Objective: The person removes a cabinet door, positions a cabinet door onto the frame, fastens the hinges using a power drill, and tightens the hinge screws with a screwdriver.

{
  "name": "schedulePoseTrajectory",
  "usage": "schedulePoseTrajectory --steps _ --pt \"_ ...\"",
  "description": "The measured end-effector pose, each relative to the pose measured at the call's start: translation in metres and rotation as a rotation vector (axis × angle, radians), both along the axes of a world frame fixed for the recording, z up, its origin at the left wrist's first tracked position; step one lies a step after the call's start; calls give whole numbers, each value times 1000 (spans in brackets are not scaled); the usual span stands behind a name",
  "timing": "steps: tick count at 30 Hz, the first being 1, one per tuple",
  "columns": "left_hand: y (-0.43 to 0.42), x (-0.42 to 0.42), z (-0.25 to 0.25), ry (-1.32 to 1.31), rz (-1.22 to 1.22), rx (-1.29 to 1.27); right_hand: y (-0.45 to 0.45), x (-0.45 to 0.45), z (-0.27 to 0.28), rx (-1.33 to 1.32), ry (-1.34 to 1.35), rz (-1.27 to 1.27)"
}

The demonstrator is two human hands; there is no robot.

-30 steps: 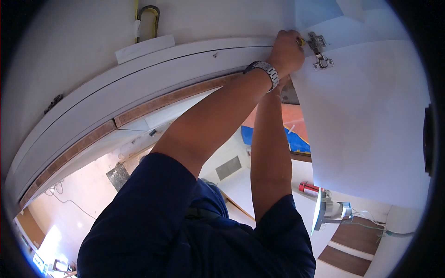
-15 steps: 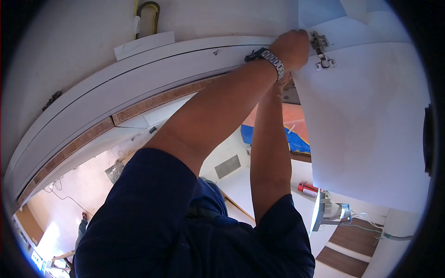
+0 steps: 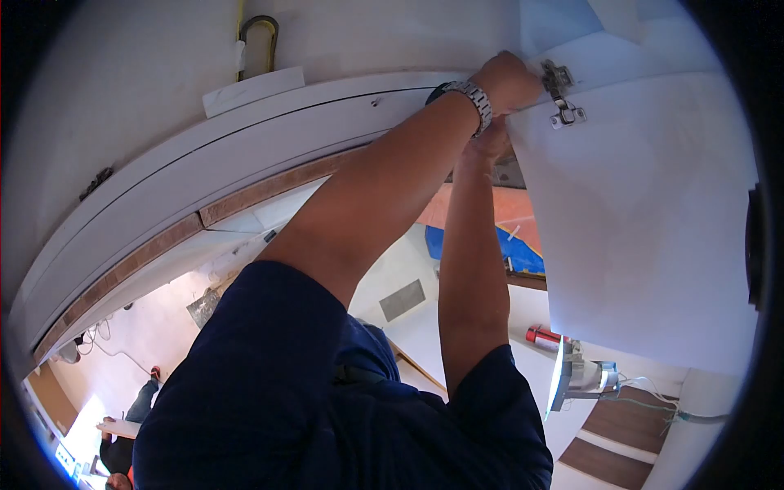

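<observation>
My left hand (image 3: 508, 83), with a metal watch on its wrist, is closed beside the metal hinge (image 3: 561, 91). Its fingers curl away from view, and what they hold is hidden. The hinge joins the pale panel above to the large white door (image 3: 637, 204) on the right. Just below the left wrist is my right hand (image 3: 492, 140), raised near the door's upper left corner. Its fingers are mostly hidden behind the left hand and wrist.
A long white ledge (image 3: 245, 131) curves away to the left. A lit lamp (image 3: 572, 376) with wires hangs under the door, near a red cylinder (image 3: 542, 335). At the lower left, another person (image 3: 122, 449) is beside a pale board.
My left hand has turned slightly, and the yellow item seen in it a second ago is hidden now. The other person has come further into view at the lower left.
</observation>
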State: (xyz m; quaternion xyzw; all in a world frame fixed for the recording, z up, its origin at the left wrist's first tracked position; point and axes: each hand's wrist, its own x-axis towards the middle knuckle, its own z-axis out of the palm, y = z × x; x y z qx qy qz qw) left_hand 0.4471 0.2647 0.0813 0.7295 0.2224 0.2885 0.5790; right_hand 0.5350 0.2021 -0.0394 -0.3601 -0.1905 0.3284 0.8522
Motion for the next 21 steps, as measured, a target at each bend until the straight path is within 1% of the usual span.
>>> schedulePoseTrajectory --steps 1,3,6,9,11,12,13,15,17,19,20,21 --pt "-1 3 -3 48 86 163 2 3 -4 -4 -1 -6" --pt "-10 13 -7 15 401 228 4 10 -10 -16 -6 -34" --pt "-15 3 -2 -43 355 253 -4 -10 5 -60 -7 -87" --pt "-17 -9 17 46 263 79 -10 -32 22 -120 5 -124" --pt "-6 -5 6 203 125 702 -11 -38 28 -140 1 -164" --pt "3 -1 -1 282 50 1012 -10 -38 28 -94 29 -121" --pt "13 10 -12 275 1 933 -9 -37 27 -50 57 -78" --pt "34 39 -43 261 -96 773 -7 -30 20 -23 13 -73" --pt "41 83 -79 -155 -93 265 0 -15 5 -37 -78 -117" --pt "38 86 -81 -324 -77 75 7 0 -8 -26 -67 -96" --pt "30 69 -68 -292 -61 146 7 2 -10 -9 -61 -84" --pt "20 53 -53 -247 0 114 7 4 -11 8 -54 -71"
